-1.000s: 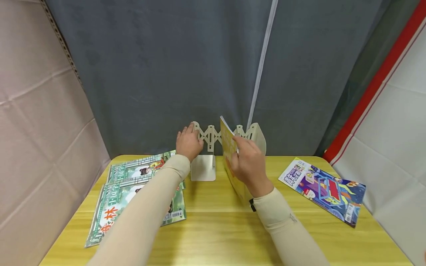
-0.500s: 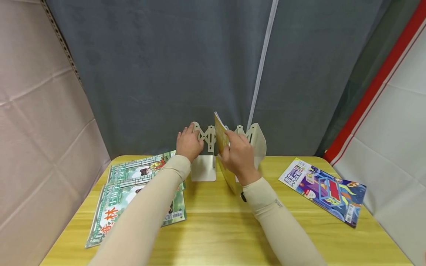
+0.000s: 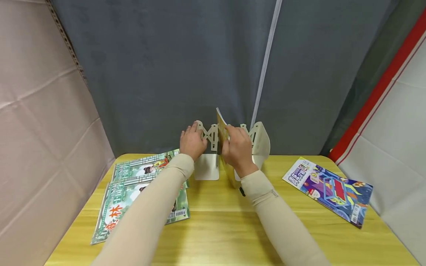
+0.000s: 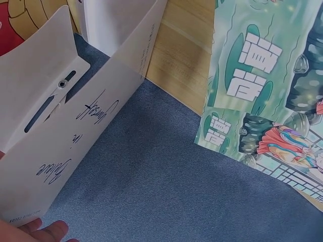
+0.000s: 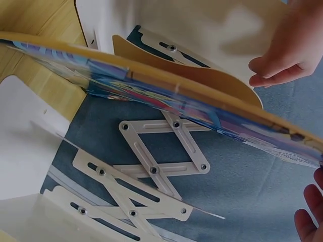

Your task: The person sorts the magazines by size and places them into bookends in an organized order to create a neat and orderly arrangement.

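My left hand [image 3: 193, 142] grips the left end panel of a cream expandable bookend [image 3: 208, 166], thumb on the inner side. Handwriting-style lettering runs along that panel's outer face [image 4: 75, 131] in the left wrist view. My right hand [image 3: 237, 147] pinches a thin magazine [image 3: 222, 131] with a yellow cover, held upright between the bookend's end panels. From the right wrist, the magazine [image 5: 176, 93] crosses above the scissor-like lattice [image 5: 154, 169], its other cover blue and purple. Fingers [image 5: 314, 201] of my right hand show at that view's right edge.
Green illustrated magazines [image 3: 116, 207] lie overlapping at the left of the wooden table [image 3: 213, 236], partly under my left forearm. A purple magazine [image 3: 332, 192] lies flat at the right. A grey curtain [image 3: 166, 74] hangs behind the table.
My right hand has carried the yellow magazine left, toward the bookend's left end panel. My left hand keeps its grip on the panel. The head view has shifted slightly.
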`<act>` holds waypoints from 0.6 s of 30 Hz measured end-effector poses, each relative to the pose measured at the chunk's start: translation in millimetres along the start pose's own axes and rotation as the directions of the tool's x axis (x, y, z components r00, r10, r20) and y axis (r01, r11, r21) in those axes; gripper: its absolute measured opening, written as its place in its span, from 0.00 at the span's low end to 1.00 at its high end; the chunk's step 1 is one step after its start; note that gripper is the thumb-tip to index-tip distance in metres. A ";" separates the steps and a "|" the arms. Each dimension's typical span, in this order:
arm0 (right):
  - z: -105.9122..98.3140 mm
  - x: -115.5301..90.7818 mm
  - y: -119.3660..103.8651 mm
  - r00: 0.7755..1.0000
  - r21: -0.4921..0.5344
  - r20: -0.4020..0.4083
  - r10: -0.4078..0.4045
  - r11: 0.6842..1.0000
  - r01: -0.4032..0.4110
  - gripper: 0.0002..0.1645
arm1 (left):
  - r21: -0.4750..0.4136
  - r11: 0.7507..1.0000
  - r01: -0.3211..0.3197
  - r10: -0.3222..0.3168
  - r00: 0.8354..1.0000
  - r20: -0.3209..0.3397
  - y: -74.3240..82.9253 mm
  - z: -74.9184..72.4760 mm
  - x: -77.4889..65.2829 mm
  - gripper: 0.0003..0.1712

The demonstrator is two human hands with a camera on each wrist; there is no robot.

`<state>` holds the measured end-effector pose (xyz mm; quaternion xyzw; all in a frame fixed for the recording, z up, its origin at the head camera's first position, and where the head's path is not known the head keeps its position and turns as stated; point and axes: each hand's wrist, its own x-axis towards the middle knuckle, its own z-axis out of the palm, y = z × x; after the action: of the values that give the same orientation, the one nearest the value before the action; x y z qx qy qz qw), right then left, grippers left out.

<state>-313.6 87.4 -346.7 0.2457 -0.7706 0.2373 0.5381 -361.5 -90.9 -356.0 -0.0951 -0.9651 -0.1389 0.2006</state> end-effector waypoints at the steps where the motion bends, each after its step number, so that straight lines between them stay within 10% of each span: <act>1: 2.2 0.6 -0.4 1.000 0.003 0.000 0.008 1.000 -0.008 0.24 | 0.004 1.000 0.007 -0.007 1.000 -0.003 -0.9 -0.6 -0.4 0.24; 18: 20.8 2.8 -6.2 0.993 0.051 -0.006 0.122 0.991 -0.121 0.24 | -0.005 1.000 0.004 -0.004 1.000 -0.029 -6.1 3.4 -1.0 0.23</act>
<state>-325.3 69.3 -349.9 0.2107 -0.7753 0.2901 0.5199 -363.3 -95.8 -360.9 -0.0917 -0.9619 -0.1432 0.2140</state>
